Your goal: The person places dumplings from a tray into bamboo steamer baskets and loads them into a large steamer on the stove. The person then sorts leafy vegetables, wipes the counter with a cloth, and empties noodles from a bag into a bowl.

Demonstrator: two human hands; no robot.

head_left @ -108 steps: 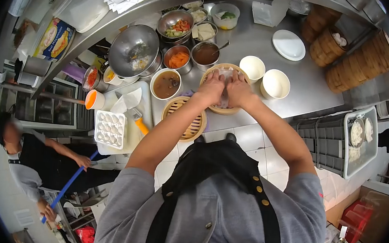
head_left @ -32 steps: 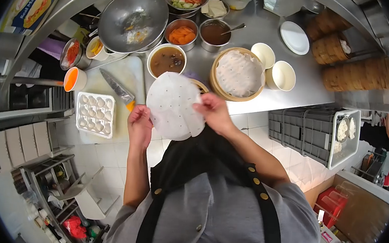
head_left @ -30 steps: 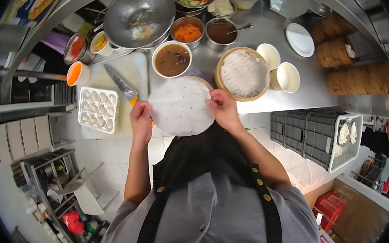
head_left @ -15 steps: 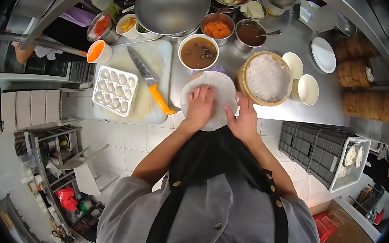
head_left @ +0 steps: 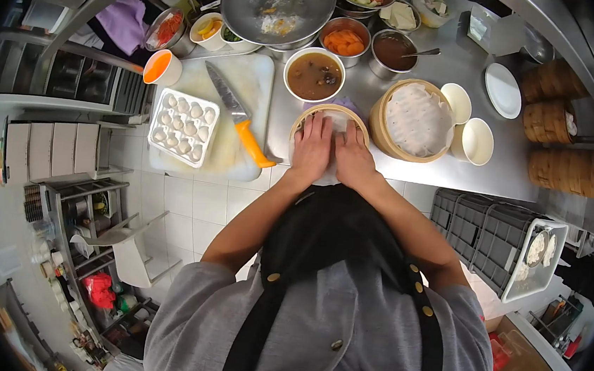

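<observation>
A round paper liner lies over a small bamboo steamer basket at the counter's front edge. My left hand presses flat on the liner inside the rim, fingers stretched forward. Beside it, my right hand also rests on the paper with its fingers extended. Part of the liner hangs over the near side, and the hands hide much of the basket. Just right stands a larger bamboo steamer lined with perforated paper. Behind the small basket is a bowl of brown soup.
On the left, a knife with an orange handle lies on a white cutting board, near a tray of small white balls. Paper bowls, a white plate and stacked steamers are at right. A wok sits behind.
The right hand has moved from the liner's right edge onto its top, beside the left hand. The liner now sits down inside the basket, whose rim shows around it. The view has shifted slightly.
</observation>
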